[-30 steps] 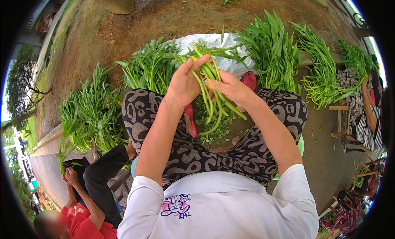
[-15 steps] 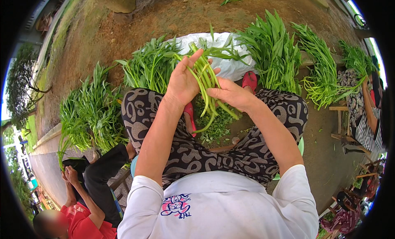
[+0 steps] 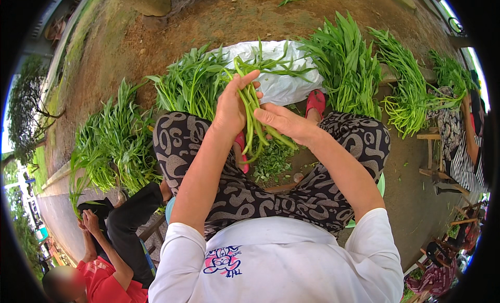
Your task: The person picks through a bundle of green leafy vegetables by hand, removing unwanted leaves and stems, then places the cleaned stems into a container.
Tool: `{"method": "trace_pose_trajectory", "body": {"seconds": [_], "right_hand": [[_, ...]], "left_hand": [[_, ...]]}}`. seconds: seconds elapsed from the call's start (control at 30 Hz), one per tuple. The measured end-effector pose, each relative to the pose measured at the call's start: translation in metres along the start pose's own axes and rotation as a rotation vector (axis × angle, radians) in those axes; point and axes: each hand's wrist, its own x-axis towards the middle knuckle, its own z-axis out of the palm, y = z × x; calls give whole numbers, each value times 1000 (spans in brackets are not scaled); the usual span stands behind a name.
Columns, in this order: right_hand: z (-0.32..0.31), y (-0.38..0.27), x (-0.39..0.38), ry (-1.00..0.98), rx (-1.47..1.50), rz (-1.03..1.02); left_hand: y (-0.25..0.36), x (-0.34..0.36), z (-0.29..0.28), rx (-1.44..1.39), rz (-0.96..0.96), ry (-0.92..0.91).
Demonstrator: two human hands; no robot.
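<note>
My left hand [image 3: 230,105] holds a bundle of long green stems with narrow leaves [image 3: 248,133], its fingers closed round the upper part. My right hand [image 3: 281,121] grips the same bundle lower down, its thumb and fingers lying across the stems, whose lower ends hang between my knees. Under them, chopped greens [image 3: 273,159] lie on the ground beside my red shoes [image 3: 315,100].
Leafy bundles [image 3: 344,68] stand around a white sack [image 3: 291,81] before me. A co-worker in red [image 3: 107,277] holds greens at lower left. Another person [image 3: 463,152] sits at right near wooden stools [image 3: 432,141]. A tree trunk [image 3: 151,1] stands at the back.
Both hands and the bundle have shifted slightly to the left. My left hand's fingers are more closed round the stems, and my right hand's thumb has moved across them.
</note>
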Motion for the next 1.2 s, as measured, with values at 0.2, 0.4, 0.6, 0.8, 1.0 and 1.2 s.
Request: {"method": "trace_pose_trajectory", "body": {"seconds": [0.2, 0.4, 0.6, 0.8, 1.0, 1.2], "right_hand": [[10, 12, 6, 2, -295, -156], [-17, -14, -5, 366, -498, -62], [6, -23, -12, 454, -774, -181], [12, -6, -3, 569, -915, -292], [1, -1, 0, 493, -532, -197], [-5, -26, -9, 367, 49, -115]], "left_hand": [[-2, -6, 10, 107, -8, 5], [5, -8, 6, 230, 35, -59], [-1, -4, 7, 332, 31, -72], [-9, -3, 4, 302, 31, -93], [-9, -4, 7, 201, -22, -127], [-12, -1, 4, 100, -7, -34]]}}
